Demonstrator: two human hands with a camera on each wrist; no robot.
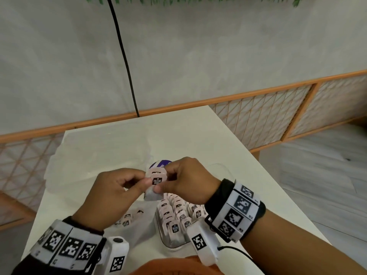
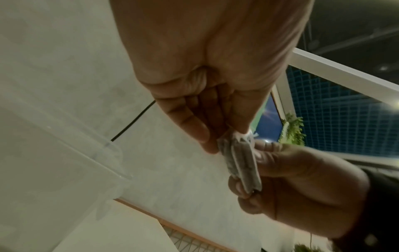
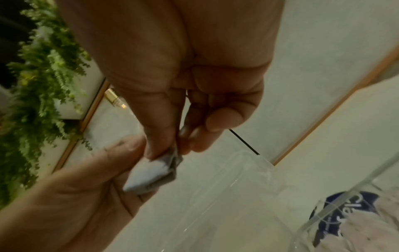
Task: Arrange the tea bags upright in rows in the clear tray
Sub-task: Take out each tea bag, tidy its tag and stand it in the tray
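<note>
I am holding one tea bag (image 1: 155, 185) above the table (image 1: 228, 139), my left hand (image 1: 111, 195) and right hand (image 1: 190, 179) both pinching it between thumb and fingertips, just beyond the clear tray (image 1: 170, 242) of upright bags.

Our hands are covering most of the tea bag (image 1: 154, 187) we are pinching between them, so we are seeing only its tag and lower corner. Our right hand (image 1: 189, 180) and wrist are hiding the far and right parts of the clear tray (image 1: 174, 244) below them. Print on the tags is reading too small and blurred. Left of the tray, under our left hand (image 1: 111, 192), loose tea bags (image 1: 127, 220) are showing through hazy plastic, their count unclear.
</note>
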